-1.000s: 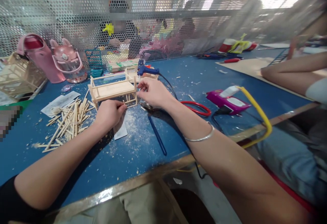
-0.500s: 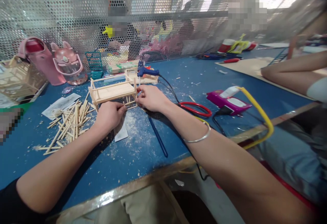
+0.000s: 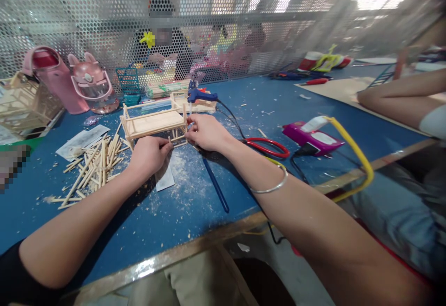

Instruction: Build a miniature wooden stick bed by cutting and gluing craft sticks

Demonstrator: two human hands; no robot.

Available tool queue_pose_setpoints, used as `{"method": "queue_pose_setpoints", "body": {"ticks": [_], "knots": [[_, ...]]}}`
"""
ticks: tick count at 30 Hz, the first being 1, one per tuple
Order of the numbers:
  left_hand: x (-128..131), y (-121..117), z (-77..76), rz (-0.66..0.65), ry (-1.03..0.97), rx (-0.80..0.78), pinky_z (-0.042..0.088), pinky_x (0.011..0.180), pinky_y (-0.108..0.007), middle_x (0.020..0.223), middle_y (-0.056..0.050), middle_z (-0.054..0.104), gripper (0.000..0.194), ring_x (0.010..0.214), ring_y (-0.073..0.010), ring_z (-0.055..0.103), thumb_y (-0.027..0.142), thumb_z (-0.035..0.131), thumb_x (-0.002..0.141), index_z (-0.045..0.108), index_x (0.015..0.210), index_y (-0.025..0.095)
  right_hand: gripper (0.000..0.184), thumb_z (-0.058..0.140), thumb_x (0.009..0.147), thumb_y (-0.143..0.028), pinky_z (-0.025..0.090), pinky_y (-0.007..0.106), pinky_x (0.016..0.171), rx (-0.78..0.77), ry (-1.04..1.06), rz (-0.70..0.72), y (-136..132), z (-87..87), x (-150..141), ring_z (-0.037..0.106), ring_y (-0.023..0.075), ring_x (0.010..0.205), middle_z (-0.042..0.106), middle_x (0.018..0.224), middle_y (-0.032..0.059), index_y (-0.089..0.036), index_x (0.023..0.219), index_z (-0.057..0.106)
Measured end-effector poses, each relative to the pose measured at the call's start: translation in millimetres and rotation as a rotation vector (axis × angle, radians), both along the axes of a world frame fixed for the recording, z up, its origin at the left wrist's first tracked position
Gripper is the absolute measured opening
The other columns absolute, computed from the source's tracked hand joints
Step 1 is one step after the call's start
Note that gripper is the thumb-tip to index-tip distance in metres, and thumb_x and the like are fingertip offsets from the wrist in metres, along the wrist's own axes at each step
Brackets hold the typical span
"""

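Observation:
A small frame built of wooden sticks (image 3: 153,123), shaped like a little bed, stands on the blue table (image 3: 188,199). My left hand (image 3: 149,153) is closed at its near lower rail, pinching a thin stick there. My right hand (image 3: 205,131) is closed at the frame's right end post, fingers pinched on it. A silver bangle (image 3: 270,187) sits on my right wrist. Loose wooden sticks (image 3: 92,166) lie in a heap left of my left hand.
A blue glue gun (image 3: 200,96) rests behind the frame, its cord running right. Red-handled scissors (image 3: 266,147), a pink box (image 3: 310,138) with a yellow tube (image 3: 351,152), pink containers (image 3: 75,83) and another person's arm (image 3: 400,101) at the right. Perforated screen behind.
My right hand dropped from the top of the end post down to its lower part. My left hand stayed put at the lower rail.

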State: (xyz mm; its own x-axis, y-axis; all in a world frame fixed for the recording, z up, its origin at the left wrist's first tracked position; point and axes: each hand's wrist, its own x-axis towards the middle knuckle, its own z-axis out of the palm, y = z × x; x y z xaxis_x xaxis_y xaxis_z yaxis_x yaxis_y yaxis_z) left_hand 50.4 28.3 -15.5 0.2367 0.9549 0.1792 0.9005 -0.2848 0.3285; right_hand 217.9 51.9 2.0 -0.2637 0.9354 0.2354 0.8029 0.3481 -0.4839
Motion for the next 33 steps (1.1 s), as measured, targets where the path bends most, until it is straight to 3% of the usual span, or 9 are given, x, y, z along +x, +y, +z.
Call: {"method": "queue_pose_setpoints", "body": {"ticks": [25,29,33], "knots": [[0,0,-1.1,-0.014,-0.004,0.01,0.033,0.054,-0.027,0.073,-0.007,0.07,0.033,0.063,-0.0185,0.059,0.037,0.043,0.08,0.071,0.079,0.019,0.019,0.055,0.068,-0.009,0.039,0.021,0.062,0.011,-0.014,-0.016,-3,0.2,-3,0.059,0.0122,0.064,0.066,0.067,0.0015,-0.014,0.086,0.06],[0,-4,1.1,0.02,-0.102,0.009,0.035,0.055,-0.025,0.071,-0.007,0.069,0.031,0.063,-0.0168,0.058,0.034,0.044,0.078,0.07,0.077,0.017,0.026,0.062,0.067,-0.024,0.04,0.023,0.061,0.019,0.013,-0.062,-4,11.7,7,0.057,0.0124,0.062,0.065,0.07,0.0028,-0.013,0.091,0.062],[1,-9,15.7,-0.016,-0.178,-0.028,0.035,0.052,-0.025,0.062,-0.005,0.066,0.032,0.055,-0.0147,0.055,0.032,0.043,0.078,0.069,0.071,0.015,0.03,0.055,0.073,-0.039,0.04,0.025,0.061,0.188,0.127,-0.221,7,37.7,26,0.056,0.0124,0.062,0.064,0.072,0.0046,-0.013,0.085,0.063]]}}
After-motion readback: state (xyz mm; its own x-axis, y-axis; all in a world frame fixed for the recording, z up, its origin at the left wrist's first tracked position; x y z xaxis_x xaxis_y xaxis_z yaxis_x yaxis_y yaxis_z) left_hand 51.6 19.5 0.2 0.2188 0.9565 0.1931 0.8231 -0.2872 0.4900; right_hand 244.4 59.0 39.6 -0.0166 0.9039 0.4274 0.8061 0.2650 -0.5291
